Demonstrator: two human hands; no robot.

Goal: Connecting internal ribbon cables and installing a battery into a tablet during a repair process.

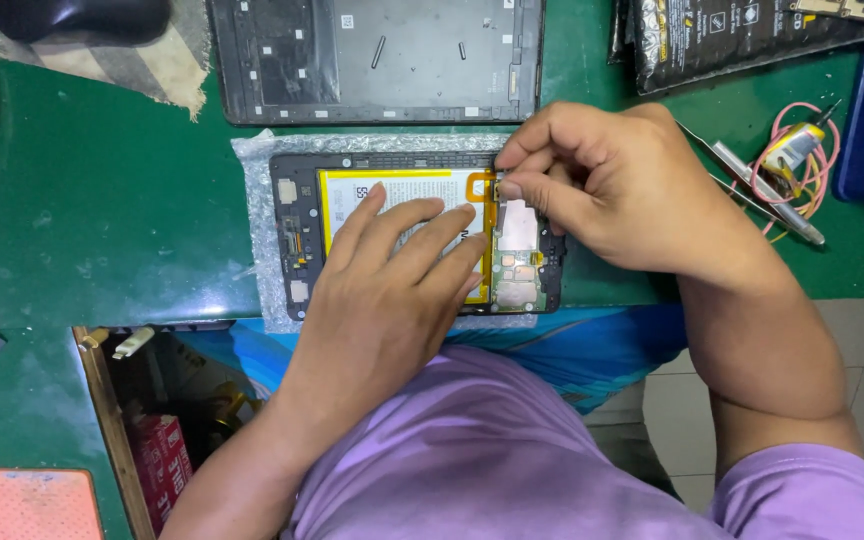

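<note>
On the opened tablet in front of me, the battery label [392, 192] is a white rectangle with a yellow border, partly under my left hand [392, 290]. Far right lies a black printed package [722, 35]. Near left, in the open drawer, stands a red box [165, 455].

The opened tablet [297, 235] lies on a bubble-wrap sheet [252, 170] at the near edge of the bench [102, 200]. Its back cover [372, 60] lies just beyond it. Tweezers [752, 185] and a wire coil [802, 155] lie to the right, and an open drawer [122, 420] sits below left.
</note>
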